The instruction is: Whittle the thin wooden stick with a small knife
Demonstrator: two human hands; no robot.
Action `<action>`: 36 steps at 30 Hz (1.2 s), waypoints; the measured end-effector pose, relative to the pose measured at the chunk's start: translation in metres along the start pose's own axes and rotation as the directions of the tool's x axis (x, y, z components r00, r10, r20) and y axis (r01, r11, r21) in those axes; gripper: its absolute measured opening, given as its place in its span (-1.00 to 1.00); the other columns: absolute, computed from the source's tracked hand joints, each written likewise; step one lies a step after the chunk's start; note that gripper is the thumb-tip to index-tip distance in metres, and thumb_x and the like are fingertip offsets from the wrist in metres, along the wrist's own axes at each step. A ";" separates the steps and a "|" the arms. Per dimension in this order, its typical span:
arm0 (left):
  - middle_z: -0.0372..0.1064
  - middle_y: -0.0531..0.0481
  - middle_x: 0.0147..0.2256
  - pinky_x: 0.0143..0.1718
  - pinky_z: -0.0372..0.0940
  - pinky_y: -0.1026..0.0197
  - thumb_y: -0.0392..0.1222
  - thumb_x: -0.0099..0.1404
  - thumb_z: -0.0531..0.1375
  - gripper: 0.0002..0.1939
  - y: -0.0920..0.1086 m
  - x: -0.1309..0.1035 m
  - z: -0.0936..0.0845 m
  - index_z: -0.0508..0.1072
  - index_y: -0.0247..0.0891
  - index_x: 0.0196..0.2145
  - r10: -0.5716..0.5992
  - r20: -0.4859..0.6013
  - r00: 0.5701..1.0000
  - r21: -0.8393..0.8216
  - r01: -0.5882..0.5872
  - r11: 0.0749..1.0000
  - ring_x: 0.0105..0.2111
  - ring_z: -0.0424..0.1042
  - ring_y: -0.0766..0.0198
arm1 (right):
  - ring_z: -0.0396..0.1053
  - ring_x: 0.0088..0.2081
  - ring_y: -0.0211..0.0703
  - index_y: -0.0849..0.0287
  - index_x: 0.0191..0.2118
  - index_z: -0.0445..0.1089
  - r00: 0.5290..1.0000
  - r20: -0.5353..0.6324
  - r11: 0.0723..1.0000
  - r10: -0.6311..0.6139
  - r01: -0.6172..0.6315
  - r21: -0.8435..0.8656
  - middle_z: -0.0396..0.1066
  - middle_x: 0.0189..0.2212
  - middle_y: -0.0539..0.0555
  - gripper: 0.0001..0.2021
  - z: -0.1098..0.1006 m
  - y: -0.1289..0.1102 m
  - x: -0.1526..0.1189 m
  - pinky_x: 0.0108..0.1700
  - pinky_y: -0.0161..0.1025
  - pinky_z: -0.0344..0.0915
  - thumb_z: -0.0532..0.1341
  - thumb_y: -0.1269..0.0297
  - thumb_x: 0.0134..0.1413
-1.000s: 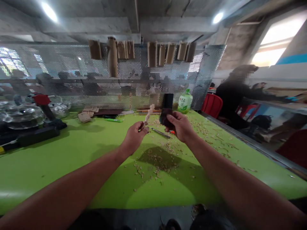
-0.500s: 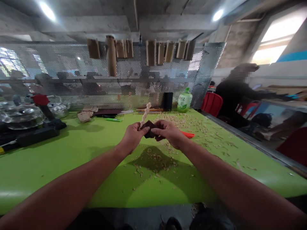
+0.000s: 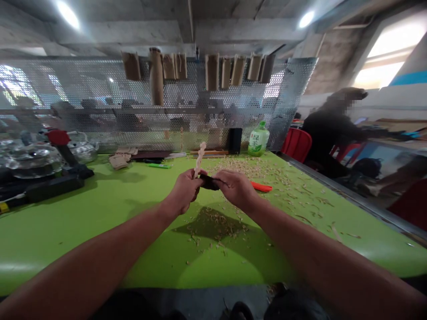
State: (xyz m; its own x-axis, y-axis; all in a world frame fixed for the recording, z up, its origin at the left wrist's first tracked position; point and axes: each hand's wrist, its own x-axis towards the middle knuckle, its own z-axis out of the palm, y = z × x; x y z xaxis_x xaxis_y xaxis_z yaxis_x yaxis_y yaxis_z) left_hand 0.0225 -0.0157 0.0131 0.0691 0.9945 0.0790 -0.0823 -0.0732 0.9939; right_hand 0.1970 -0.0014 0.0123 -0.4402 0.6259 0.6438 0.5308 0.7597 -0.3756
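A pale, knobbly carved wooden stick [image 3: 200,156] stands upright out of my left hand [image 3: 184,191], whose fingers are closed around its lower end. Between both hands is a dark brown flat piece [image 3: 209,182], perhaps sandpaper. My left fingertips touch its left end, and my right hand [image 3: 236,187] pinches its right end. Both hands are raised over the green table [image 3: 150,258], above their shadow and a scatter of wood shavings [image 3: 216,220]. An orange-red tool [image 3: 262,187] lies just right of my right hand.
A green-capped bottle [image 3: 258,139] and a black box [image 3: 235,140] stand at the back. A green cutter [image 3: 159,166] and wooden pieces [image 3: 119,159] lie back left. Glass pots [image 3: 33,158] and a black lamp base [image 3: 55,186] are at left. A person [image 3: 330,126] sits at right.
The dark piece has tilted from a broad face to a nearly flat, thin view. My right hand has turned with its back more upward, and the stick has moved slightly left.
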 end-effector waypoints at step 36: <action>0.08 0.18 -0.56 -0.73 -0.13 0.43 -0.18 0.35 0.06 -0.83 0.004 -0.007 0.001 0.32 -0.26 -0.14 -0.033 0.238 0.971 -0.032 0.041 0.999 -0.70 -0.03 0.51 | 0.23 -0.64 -0.36 0.14 -0.31 0.24 0.948 -0.136 0.923 0.287 -0.236 0.304 0.33 -0.53 -0.07 -0.89 -0.017 0.006 0.005 -0.56 -0.35 0.15 0.08 0.22 0.17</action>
State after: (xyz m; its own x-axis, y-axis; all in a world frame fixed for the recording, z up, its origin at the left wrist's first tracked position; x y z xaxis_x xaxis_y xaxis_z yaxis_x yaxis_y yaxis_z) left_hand 0.0223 -0.0230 0.0169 0.3060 0.9500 0.0624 -0.1109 -0.0295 0.9934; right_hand 0.2104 0.0032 0.0248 -0.1670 0.7875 0.5932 0.3731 0.6074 -0.7013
